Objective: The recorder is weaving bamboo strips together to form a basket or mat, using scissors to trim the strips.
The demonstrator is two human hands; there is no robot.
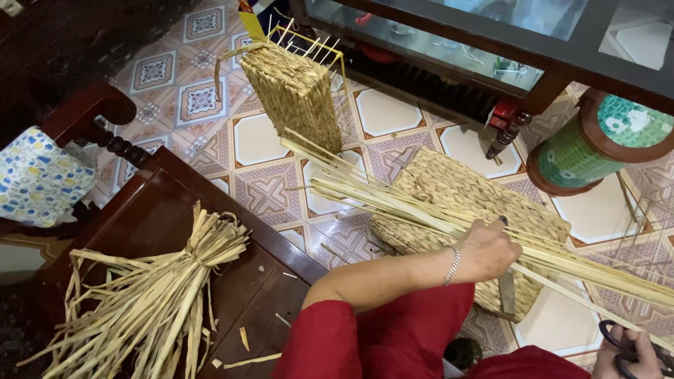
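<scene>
My left hand (491, 249), with a bracelet at the wrist, is closed around a long bundle of pale straw stalks (393, 200) that runs from the upper left to the lower right. A dark metal blade (507, 291) points down just below this hand. The bundle lies across a flat woven straw basket (456, 189) on the tiled floor. My right hand (628, 354), at the bottom right corner beside the bundle's end, grips black-handled scissors (618, 337). I wear red clothing.
A tall woven basket on a yellow wire frame (291, 91) stands on the floor behind. A tied sheaf of dried leaves (161, 295) lies on a dark wooden table (267, 281) at the left. A green spool (597, 147) and a glass-fronted cabinet (435, 35) are at the back right.
</scene>
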